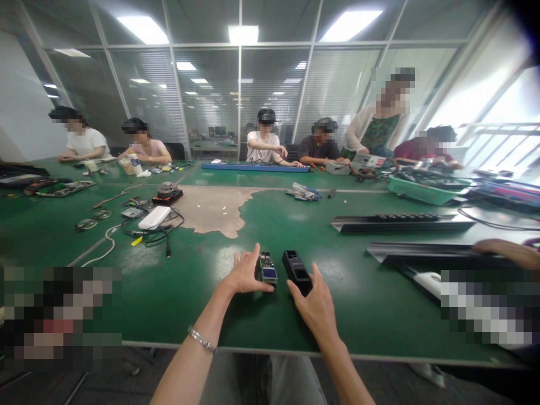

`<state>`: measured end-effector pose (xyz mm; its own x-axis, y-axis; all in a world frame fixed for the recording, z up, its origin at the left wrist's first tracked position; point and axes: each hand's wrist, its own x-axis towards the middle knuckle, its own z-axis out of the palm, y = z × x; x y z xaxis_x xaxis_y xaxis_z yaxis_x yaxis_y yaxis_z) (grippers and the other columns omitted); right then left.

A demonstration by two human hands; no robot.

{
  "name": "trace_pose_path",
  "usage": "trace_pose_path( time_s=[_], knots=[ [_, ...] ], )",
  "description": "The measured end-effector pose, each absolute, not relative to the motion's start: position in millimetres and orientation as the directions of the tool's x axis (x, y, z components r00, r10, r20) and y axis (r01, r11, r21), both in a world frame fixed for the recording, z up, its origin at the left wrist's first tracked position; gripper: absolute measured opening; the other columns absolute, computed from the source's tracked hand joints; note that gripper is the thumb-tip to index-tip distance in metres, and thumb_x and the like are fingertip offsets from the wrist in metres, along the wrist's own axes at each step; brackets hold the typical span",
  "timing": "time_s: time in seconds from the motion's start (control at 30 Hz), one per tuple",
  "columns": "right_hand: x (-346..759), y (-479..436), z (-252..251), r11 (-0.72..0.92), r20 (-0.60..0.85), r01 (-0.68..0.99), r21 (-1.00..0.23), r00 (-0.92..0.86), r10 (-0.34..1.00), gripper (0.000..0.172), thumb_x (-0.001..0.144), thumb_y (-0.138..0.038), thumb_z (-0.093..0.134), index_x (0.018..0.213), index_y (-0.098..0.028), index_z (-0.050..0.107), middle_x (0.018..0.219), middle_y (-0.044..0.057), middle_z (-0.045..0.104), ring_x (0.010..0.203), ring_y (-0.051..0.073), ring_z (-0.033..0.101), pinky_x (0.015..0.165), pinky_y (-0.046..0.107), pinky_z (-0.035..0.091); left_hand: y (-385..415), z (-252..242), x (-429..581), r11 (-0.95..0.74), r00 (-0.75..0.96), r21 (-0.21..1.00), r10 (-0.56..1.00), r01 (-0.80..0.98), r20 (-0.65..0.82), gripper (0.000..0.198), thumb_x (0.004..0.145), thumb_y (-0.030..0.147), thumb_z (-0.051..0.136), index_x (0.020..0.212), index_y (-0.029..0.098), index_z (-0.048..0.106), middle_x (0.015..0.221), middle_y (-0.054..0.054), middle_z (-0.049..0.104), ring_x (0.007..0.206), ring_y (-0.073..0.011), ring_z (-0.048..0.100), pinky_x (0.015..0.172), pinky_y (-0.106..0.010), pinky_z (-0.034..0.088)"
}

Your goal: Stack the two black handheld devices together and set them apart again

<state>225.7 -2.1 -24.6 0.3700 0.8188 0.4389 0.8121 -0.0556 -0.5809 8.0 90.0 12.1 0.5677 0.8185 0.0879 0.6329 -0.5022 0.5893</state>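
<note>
A slim green circuit board [269,274] with a small dark-blue screen lies on the green tabletop in front of me. My left hand [242,274] is at its left, thumb along the near end and index finger stretched out by the far end. To the right of the board is a long black plastic case [295,267] with openings in its top. My right hand [316,304] straddles the near end of this case, thumb on the left and index finger on the right, fingers apart. Whether either hand presses on its piece is hard to see.
A white power bank-like box [154,217] and cables lie left of a bare brown patch [215,205]. Grey gloves [304,192], black metal channels [400,223] and a green basket [428,191] are farther off. A neighbour's hand [502,247] reaches in at right; several people sit opposite.
</note>
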Motion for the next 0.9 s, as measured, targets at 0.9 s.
trace_pose_path(
  time_s=[0.9],
  knots=[
    [185, -4, 20, 0.001, 0.456, 0.737, -0.676, 0.417, 0.787, 0.078, 0.092, -0.058, 0.050, 0.151, -0.007, 0.042, 0.140, 0.023, 0.060, 0.115, 0.034, 0.066, 0.098, 0.047, 0.051, 73, -2, -1, -0.565, 0.527, 0.476, 0.820, 0.675, 0.225, 0.136, 0.060, 0.083, 0.075, 0.159, 0.007, 0.018, 0.160, -0.027, 0.031, 0.148, -0.0410, 0.030, 0.122, -0.056, 0.022]
  ],
)
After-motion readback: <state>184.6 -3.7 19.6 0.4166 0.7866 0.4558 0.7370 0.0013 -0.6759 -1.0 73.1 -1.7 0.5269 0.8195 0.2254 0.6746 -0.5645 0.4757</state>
